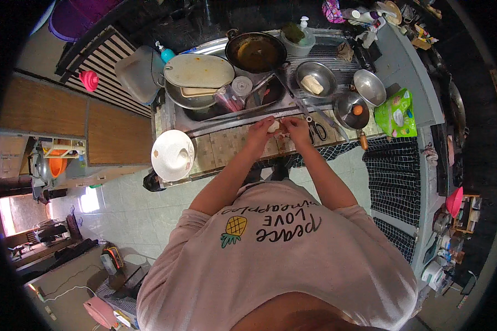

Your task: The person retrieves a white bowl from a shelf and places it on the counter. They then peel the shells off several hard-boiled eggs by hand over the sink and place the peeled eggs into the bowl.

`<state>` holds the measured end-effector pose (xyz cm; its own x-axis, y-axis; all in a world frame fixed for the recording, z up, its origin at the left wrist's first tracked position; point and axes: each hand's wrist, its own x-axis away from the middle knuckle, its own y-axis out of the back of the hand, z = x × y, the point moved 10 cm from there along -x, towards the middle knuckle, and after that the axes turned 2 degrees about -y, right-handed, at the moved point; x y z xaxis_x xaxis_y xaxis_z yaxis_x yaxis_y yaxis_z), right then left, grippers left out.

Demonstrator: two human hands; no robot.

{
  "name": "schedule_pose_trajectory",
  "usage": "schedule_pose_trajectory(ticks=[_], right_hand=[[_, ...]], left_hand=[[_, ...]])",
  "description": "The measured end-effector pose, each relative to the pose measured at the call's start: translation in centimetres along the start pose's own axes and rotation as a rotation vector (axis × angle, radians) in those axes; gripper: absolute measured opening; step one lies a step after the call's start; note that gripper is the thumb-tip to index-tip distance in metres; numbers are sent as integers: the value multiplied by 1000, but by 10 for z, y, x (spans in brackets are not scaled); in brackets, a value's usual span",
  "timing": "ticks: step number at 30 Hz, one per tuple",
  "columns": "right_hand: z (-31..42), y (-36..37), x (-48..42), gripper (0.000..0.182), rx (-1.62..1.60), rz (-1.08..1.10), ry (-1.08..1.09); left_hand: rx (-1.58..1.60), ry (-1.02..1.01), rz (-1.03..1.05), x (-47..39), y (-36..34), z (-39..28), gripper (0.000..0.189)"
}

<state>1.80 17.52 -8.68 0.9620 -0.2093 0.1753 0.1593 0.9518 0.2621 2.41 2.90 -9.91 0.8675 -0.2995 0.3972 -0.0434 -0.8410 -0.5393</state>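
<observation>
My left hand [260, 130] grips a small, pale, rounded piece of food [274, 126] at the counter's front edge; its exact kind is unclear. Close on its right, the bent fingers of my right hand [297, 129] come up to the piece, and whether they pinch it cannot be made out. Small reddish bits lie between the hands. Black-handled scissors [319, 130] lie just right of my right hand, with a knife [335, 124] beyond them. A pale block [312, 85] rests in a metal bowl [328, 74] behind.
A brown egg [358, 110] sits in a wooden-handled pan [344, 108], near a second metal bowl [369, 87] and a green pouch [395, 113]. Behind are a dark wok [256, 51] and a cutting board [199, 70]. A white plate [167, 155] stands at the left counter edge.
</observation>
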Motion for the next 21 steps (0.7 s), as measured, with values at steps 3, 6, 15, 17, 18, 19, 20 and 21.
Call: schedule_pose_trajectory(ticks=[3, 6, 15, 17, 18, 19, 20, 21], right_hand=[[8, 6, 2, 16, 21, -19, 58], [19, 11, 2, 17, -51, -46, 112], [72, 3, 23, 17, 306, -145, 397], [78, 2, 27, 16, 353, -190, 452], [78, 1, 27, 16, 369, -204, 451], [78, 2, 27, 15, 385, -218, 450], [69, 3, 22, 15, 319, -192, 377], [59, 4, 16, 15, 254, -168, 304]], left_hand=[[-14, -34, 23, -7, 6, 3, 39], [-34, -65, 39, -8, 4, 0, 40], [-9, -11, -47, 11, -11, -11, 41], [3, -9, -58, 11, -10, -10, 39], [-6, -6, -64, 10, -9, -8, 38], [-14, -3, -69, 9, -7, -7, 38], [11, -12, -66, 9, -7, -5, 36], [35, -20, -61, 9, -6, -4, 35]])
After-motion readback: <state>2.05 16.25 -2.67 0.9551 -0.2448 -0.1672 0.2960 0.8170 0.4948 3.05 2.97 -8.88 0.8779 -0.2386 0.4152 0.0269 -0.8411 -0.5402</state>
